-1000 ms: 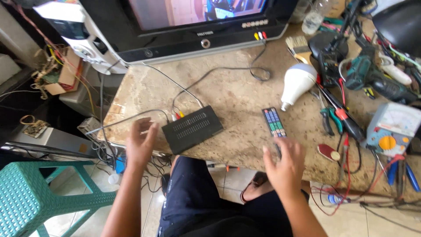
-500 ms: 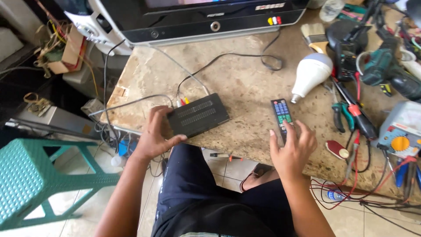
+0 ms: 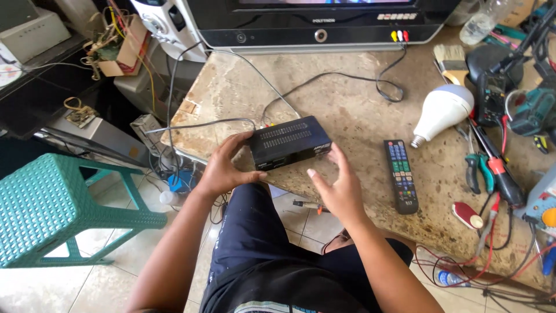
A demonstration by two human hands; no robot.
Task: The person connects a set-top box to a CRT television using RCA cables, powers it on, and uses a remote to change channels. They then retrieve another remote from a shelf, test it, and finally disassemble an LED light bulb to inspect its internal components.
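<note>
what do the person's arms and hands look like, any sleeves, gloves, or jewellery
Both forearms are bare to the frame edge, with no sleeve in view. The left hand and the right hand wear no gloves, and no rings, watch or bracelet show. Fingernails look short and unpainted. Below the arms, the person wears dark navy shorts.

Set-top box (image 3: 289,143): black, flat, rectangular, with a slotted vent grille across its top. It lies level near the front edge of my stone worktop (image 3: 359,116), front panel towards me, cables plugged into its rear left corner, my hands at either end.
</note>
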